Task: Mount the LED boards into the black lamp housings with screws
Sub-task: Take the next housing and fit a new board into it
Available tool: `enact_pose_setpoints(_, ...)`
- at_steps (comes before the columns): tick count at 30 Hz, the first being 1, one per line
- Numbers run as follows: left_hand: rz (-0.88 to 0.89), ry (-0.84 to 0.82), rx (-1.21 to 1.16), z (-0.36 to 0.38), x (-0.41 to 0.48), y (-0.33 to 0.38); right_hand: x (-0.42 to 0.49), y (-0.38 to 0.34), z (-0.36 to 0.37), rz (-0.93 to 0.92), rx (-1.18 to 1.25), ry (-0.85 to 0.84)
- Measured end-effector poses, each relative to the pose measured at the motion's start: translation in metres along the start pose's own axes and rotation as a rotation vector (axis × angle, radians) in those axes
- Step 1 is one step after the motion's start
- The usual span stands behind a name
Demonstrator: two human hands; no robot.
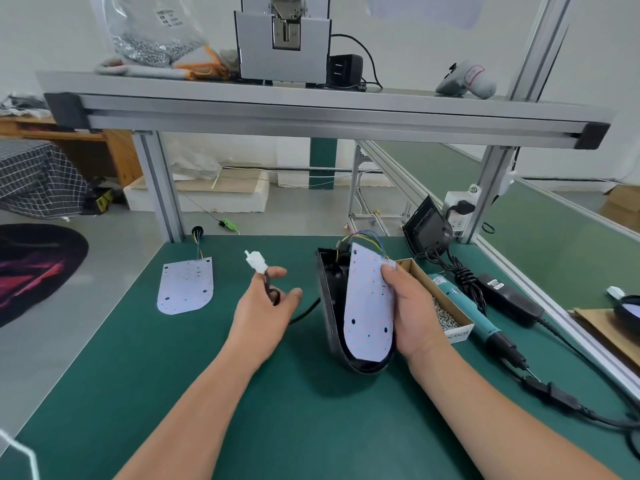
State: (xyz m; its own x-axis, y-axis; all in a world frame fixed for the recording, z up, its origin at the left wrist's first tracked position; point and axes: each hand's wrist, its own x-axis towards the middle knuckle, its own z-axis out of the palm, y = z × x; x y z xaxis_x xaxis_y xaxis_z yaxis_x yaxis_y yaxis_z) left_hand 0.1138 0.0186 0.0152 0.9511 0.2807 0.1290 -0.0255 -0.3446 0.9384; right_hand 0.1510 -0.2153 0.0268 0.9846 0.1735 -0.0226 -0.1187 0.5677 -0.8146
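Your green mat (pixel 138 393) carries a spare LED board (pixel 185 285) lying flat at the far left, its thin wires running to a black grommet at the table's far edge. On the right, just behind your right hand, sits an open cardboard box (pixel 450 332) with small silver screws in it. Beside that lies a teal electric screwdriver (pixel 465 308), then a black power adapter (pixel 509 299) with its cord trailing along the near right edge. A second black housing (pixel 427 226) leans against the frame post at the far right. The aluminium shelf (pixel 311 109) crosses overhead, holding a bag of screws (pixel 152 32) and a grey machine (pixel 284 46). Nothing lies between your two hands except the black cable (pixel 304 311), which runs right from your left hand toward the housing. Your left hand (pixel 263 306) is raised over the middle of the mat. Its thumb and forefinger pinch that cable just below a white connector (pixel 255 261), which sticks up, and the other fingers are loosely spread. Your right hand (pixel 415 313) grips the black lamp housing (pixel 332 296) from its right side, tilted up on edge with the rounded end nearest you. The thumb presses on the right edge of the LED board (pixel 370 306) that lies against the housing's open face. The fingers behind are hidden. Coloured wires loop from the board's far end into the housing. Whether the housing's rounded end touches the mat cannot be told.
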Motion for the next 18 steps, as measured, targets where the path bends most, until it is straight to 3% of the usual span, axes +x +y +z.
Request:
enact_pose_setpoints(6,0.060,-0.338,0.321,-0.007,-0.012,0.013,-0.001,0.002,0.000,0.003,0.014,0.012)
enact_pose_setpoints(9,0.074,-0.337,0.373,-0.005,-0.015,0.013,-0.001,0.003,0.001,0.033,0.015,-0.010)
enact_pose_setpoints(18,-0.056,-0.264,-0.145,0.003,-0.019,0.019,0.000,0.008,0.007,0.077,-0.034,0.028)
